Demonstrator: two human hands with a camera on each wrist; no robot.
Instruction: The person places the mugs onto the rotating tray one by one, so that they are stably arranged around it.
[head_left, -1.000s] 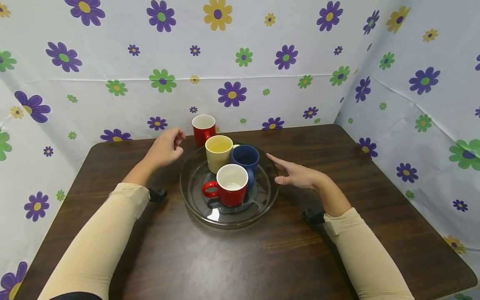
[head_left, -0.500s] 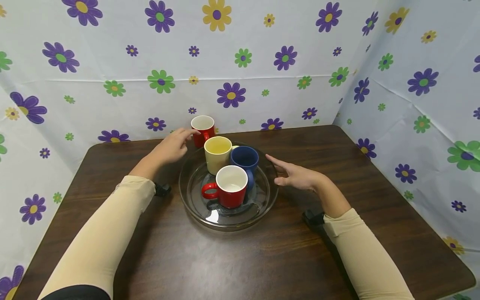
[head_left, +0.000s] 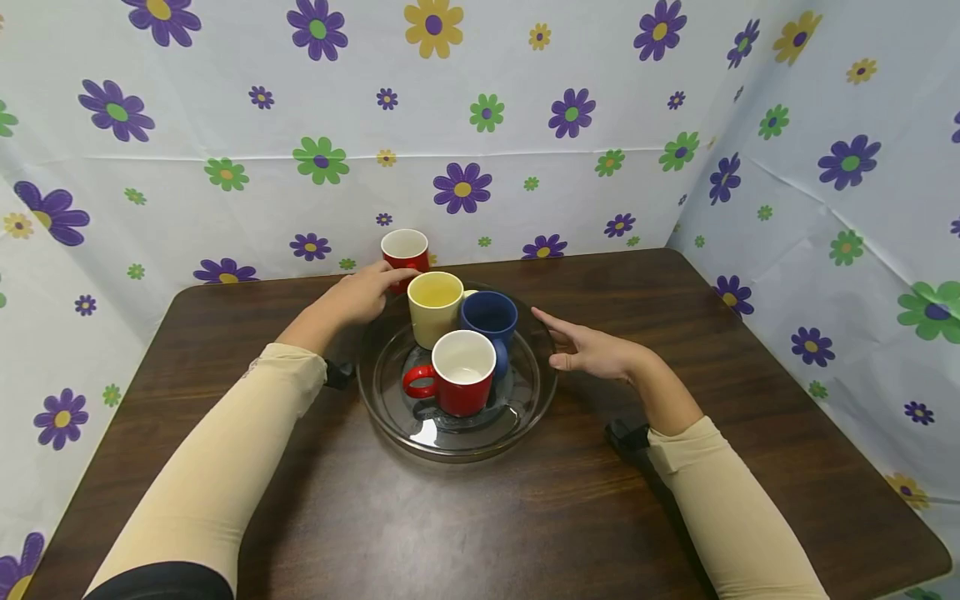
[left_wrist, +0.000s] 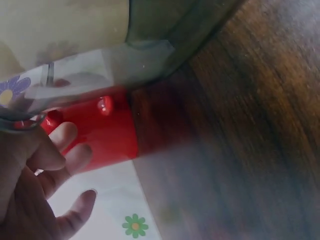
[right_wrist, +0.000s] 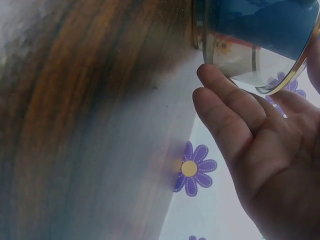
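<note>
Behind the round smoked-glass dish (head_left: 397, 433) stands a red mug (head_left: 406, 245), white inside. My left hand (head_left: 358, 297) reaches to it with the forefinger across its handle side; in the left wrist view several bent fingers (left_wrist: 80, 210) lie next to the red mug (left_wrist: 110, 132), and no firm hold shows. My right hand (head_left: 596, 350) rests at the right of the dish, thumb and fingers spread along its rim; the right wrist view shows straight fingers (right_wrist: 225, 117) by the glass wall (right_wrist: 240, 60). Inside the dish are a yellow mug (head_left: 435, 321), a blue mug (head_left: 489, 312) and another red mug (head_left: 462, 375).
A dark wooden table (head_left: 465, 533) carries everything. A white flowered sheet (head_left: 525, 192) hangs along its back edge and right side. The back red mug stands close to that sheet, and the yellow mug is just in front of it.
My left hand has moved right and slightly away from me, from beside the dish to the back red mug, its forefinger now extended. My right hand and the mugs stay in place.
</note>
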